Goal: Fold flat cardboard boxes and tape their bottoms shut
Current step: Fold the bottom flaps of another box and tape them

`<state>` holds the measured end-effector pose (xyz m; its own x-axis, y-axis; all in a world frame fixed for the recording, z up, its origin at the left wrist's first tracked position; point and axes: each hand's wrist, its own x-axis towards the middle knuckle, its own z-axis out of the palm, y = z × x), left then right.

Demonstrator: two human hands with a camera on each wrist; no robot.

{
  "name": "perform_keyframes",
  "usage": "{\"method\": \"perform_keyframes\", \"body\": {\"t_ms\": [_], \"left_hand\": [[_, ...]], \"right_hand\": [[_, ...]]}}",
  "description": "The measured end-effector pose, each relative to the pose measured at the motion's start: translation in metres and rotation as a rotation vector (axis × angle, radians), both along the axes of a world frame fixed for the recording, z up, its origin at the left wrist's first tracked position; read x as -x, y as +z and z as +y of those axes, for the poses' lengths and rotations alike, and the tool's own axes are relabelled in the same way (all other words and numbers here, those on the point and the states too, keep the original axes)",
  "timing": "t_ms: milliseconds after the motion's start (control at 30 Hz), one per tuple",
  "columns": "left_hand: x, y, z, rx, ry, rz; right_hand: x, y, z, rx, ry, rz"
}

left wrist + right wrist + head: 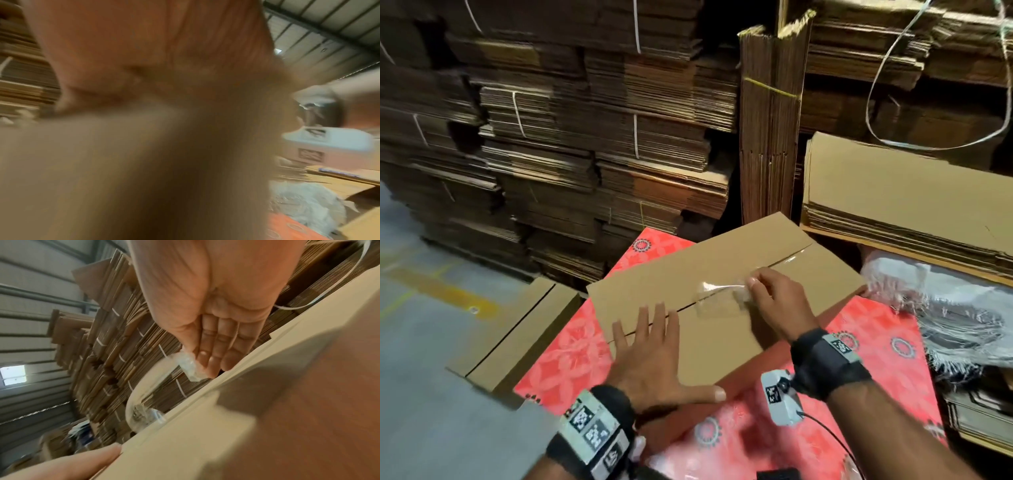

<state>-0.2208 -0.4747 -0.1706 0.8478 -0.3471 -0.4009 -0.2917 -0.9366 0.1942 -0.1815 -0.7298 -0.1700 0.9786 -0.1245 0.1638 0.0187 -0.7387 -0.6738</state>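
A folded brown cardboard box (722, 274) lies bottom-up on a red patterned table (565, 363). Its two flaps meet at a seam (688, 306) running diagonally. My left hand (650, 349) lies flat with spread fingers on the near left of the box, across the seam. My right hand (767, 294) pinches the crumpled end of a clear tape strip (717, 286) just above the seam's middle. In the right wrist view the tape strip (185, 365) curves from my fingers (207, 353) down to the box (226, 434). The left wrist view is blurred by my palm (144, 48).
High stacks of bundled flat cardboard (585, 137) wall the far side. A pile of flat boxes (911, 212) sits at the right above crumpled plastic wrap (955, 318). Another folded box (517, 332) rests on the grey floor at the table's left.
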Motion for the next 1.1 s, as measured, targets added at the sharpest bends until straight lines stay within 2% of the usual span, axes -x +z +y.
{"method": "perform_keyframes", "body": {"t_ms": [133, 300, 400, 567, 667, 767, 867, 1000, 1100], "left_hand": [[0.01, -0.017, -0.009, -0.08, -0.014, -0.037], [-0.015, -0.013, 0.025, -0.124, -0.135, 0.0], [-0.029, -0.006, 0.047, -0.137, -0.22, 0.027], [-0.063, 0.009, 0.103, -0.231, -0.304, 0.035], [-0.091, 0.021, 0.139, -0.296, -0.284, 0.027], [-0.107, 0.021, 0.155, -0.32, -0.269, -0.003], [-0.11, 0.017, 0.153, -0.229, -0.265, 0.032], [-0.106, 0.009, 0.134, -0.064, -0.261, 0.004], [-0.1, -0.001, 0.119, 0.027, -0.292, -0.045]], "right_hand": [[0.003, 0.006, 0.028, 0.009, 0.111, 0.126], [0.009, 0.003, 0.077, 0.393, 0.072, 0.154], [-0.002, -0.007, 0.099, 0.449, 0.037, 0.123], [-0.016, 0.002, 0.084, -0.003, -0.084, 0.201], [-0.008, 0.003, 0.059, -0.121, -0.139, 0.324], [0.003, -0.005, 0.049, -0.314, -0.258, 0.329], [0.012, -0.003, 0.055, -0.463, -0.328, 0.352], [0.013, -0.006, 0.065, -0.492, -0.319, 0.368], [0.007, -0.009, 0.072, -0.551, -0.43, 0.34]]}}
